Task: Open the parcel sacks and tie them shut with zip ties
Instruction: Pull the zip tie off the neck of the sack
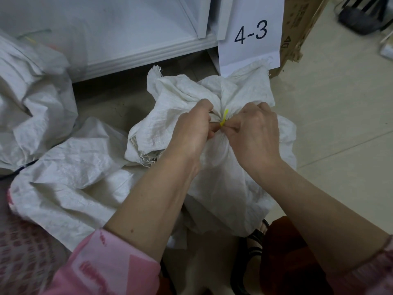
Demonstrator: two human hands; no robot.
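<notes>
Yellow zip tie (224,117) circles the gathered neck of the white woven sack (223,167) at frame centre, its tail running upward. Left hand (192,130) and right hand (254,133) flank it equally near, fingers (234,124) pinching the tie. More sacks (70,167) crowd the left; nothing blocks.
</notes>
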